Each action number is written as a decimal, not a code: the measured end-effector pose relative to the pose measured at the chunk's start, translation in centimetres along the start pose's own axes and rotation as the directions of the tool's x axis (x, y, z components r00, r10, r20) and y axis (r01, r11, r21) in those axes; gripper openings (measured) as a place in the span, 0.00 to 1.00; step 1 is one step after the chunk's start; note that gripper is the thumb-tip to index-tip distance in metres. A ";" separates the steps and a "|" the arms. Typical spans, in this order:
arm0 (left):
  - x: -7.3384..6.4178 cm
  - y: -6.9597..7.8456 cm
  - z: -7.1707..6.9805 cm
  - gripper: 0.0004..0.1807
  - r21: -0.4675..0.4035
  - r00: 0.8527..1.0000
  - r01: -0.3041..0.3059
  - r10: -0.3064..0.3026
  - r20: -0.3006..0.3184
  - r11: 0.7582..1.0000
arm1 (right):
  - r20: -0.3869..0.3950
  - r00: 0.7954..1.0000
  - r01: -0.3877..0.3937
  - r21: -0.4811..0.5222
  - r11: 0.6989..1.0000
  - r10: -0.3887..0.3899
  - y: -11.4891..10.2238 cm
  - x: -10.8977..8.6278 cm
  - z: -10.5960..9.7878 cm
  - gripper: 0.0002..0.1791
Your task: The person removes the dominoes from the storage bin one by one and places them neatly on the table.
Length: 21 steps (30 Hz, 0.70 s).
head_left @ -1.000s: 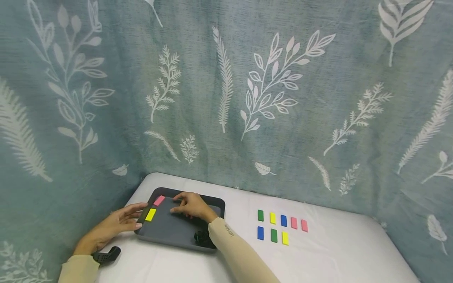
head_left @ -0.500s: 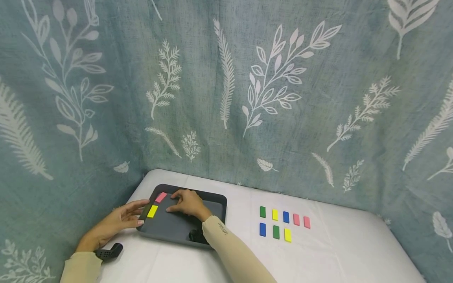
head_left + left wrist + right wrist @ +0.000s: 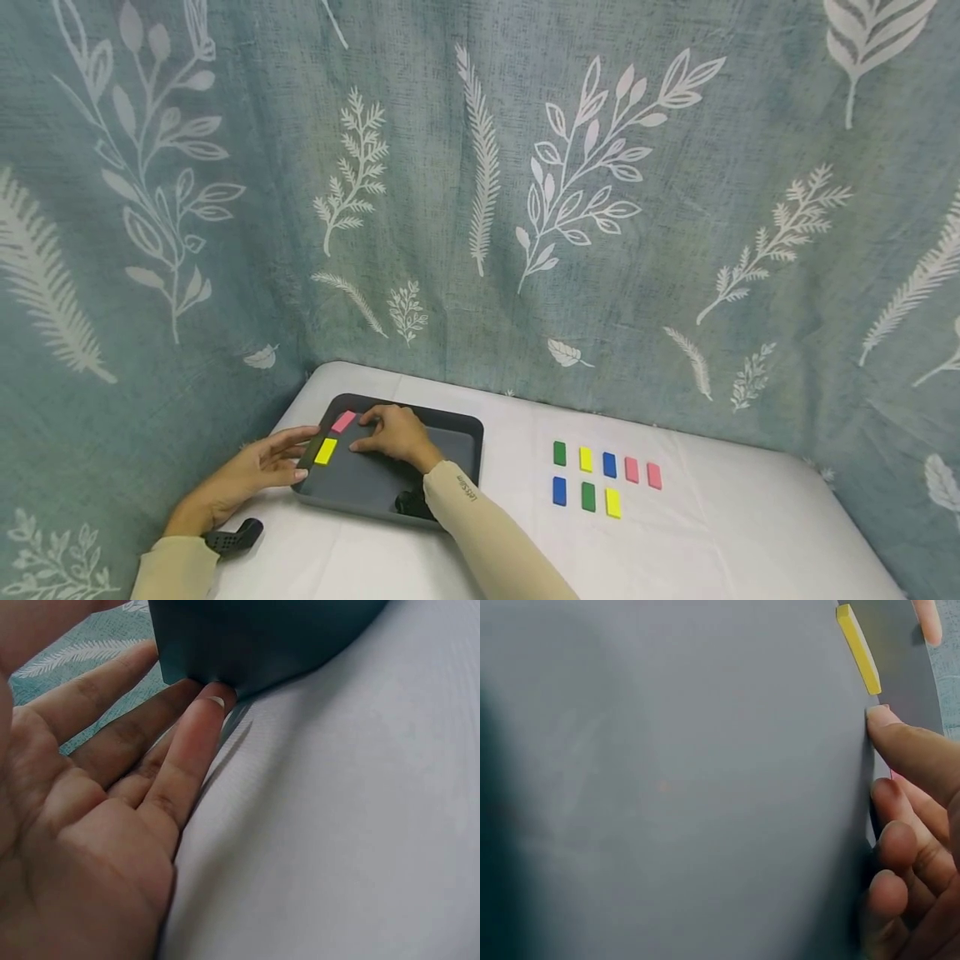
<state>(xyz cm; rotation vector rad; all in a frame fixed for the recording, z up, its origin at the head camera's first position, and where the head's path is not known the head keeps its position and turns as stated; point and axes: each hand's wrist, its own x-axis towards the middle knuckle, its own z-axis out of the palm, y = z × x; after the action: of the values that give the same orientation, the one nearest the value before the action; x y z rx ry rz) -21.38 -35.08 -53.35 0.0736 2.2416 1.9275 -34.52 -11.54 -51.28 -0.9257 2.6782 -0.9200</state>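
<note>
My left hand (image 3: 258, 472) is at the left rim of a shallow dark grey tray (image 3: 367, 518), its fingers fairly straight. In the left wrist view its fingertips (image 3: 202, 712) touch the tray's outer wall. A pink block (image 3: 343, 422) and a yellow block (image 3: 326, 452) lie in line along the tray's left inner side. Over the tray, my right hand (image 3: 397, 435) has thumb and index finger spread, tips just right of the blocks. The right wrist view shows the yellow block (image 3: 859, 649) beyond the thumb tip, with the pink block mostly hidden behind the fingers.
Right of the tray, several small green, yellow, blue and pink blocks (image 3: 588, 497) lie in two rows on the white-covered table (image 3: 660, 550). A leaf-patterned curtain (image 3: 450, 208) hangs behind and at the sides. Black wrist cameras (image 3: 238, 537) sit on both wrists.
My right hand has moved slightly left inside the tray, closer to the pink and yellow blocks. The left hand keeps its place at the rim. The head view has shifted a little.
</note>
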 end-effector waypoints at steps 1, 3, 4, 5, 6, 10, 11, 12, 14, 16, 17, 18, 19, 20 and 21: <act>0.0 0.0 0.0 0.35 -0.002 1.000 -0.002 0.002 0.000 1.000 | -0.004 1.000 0.003 -0.003 1.000 -0.003 0.0 0.0 0.0 0.24; 0.0 0.1 0.0 0.36 0.001 1.000 -0.007 0.007 0.005 1.000 | -0.013 1.000 0.007 -0.011 1.000 -0.007 0.0 0.0 0.1 0.24; 0.0 0.2 0.0 0.36 0.002 1.000 -0.010 0.010 0.007 1.000 | -0.018 1.000 0.009 -0.016 1.000 -0.009 0.0 0.1 0.1 0.24; -0.1 0.2 0.0 0.35 0.005 1.000 -0.011 0.011 0.009 1.000 | -0.023 1.000 0.009 -0.022 1.000 -0.010 0.0 0.1 0.2 0.23; -0.1 0.3 0.0 0.35 0.006 1.000 -0.013 0.013 0.009 1.000 | -0.027 1.000 0.010 -0.029 1.000 -0.010 0.0 0.2 0.2 0.23; -0.1 0.6 0.0 0.35 0.007 1.000 -0.019 0.019 0.015 1.000 | -0.033 0.999 0.008 -0.055 0.998 -0.010 -0.1 0.5 0.5 0.24; -0.1 0.6 0.0 0.35 0.006 1.000 -0.018 0.018 0.014 1.000 | -0.032 0.999 0.009 -0.061 0.998 -0.011 -0.1 0.5 0.6 0.24; -0.1 0.6 0.0 0.35 0.004 1.000 -0.019 0.019 0.013 1.000 | -0.030 0.999 0.010 -0.061 0.998 -0.012 -0.1 0.6 0.7 0.25; -0.1 0.6 0.0 0.35 0.003 1.000 -0.017 0.017 0.014 1.000 | -0.025 1.000 0.015 -0.061 0.998 -0.017 -0.3 0.8 0.8 0.26; -0.1 0.6 -0.1 0.35 0.002 1.000 -0.018 0.018 0.013 1.000 | -0.024 0.999 0.025 -0.061 0.998 -0.026 -0.4 0.9 0.9 0.27; -0.1 0.5 -0.1 0.35 0.001 1.000 -0.017 0.017 0.013 1.000 | -0.027 0.999 0.029 -0.058 0.998 -0.031 -0.4 0.9 0.9 0.28; -0.1 0.5 -0.1 0.35 0.001 1.000 -0.017 0.017 0.016 1.000 | -0.031 0.999 0.030 -0.053 0.998 -0.032 -0.5 0.9 0.9 0.27; -0.1 0.5 -0.1 0.35 0.000 1.000 -0.014 0.014 0.016 1.000 | -0.039 0.999 0.033 -0.053 0.998 -0.035 -0.6 0.9 1.0 0.27; -0.1 0.4 -0.1 0.36 0.000 1.000 -0.013 0.013 0.017 1.000 | -0.047 0.998 0.029 -0.045 0.999 -0.031 -0.6 0.9 1.0 0.27; -0.1 0.4 -0.1 0.36 0.000 1.000 -0.008 0.008 0.017 1.000 | -0.056 0.998 0.026 -0.042 0.999 -0.028 -0.7 0.9 1.0 0.26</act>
<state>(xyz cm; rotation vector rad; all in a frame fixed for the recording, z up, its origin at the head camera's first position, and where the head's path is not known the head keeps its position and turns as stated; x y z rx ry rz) -21.37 -35.09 -52.94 0.0988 2.2341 1.9242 -34.59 -13.01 -51.64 -0.9605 2.7485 -0.9138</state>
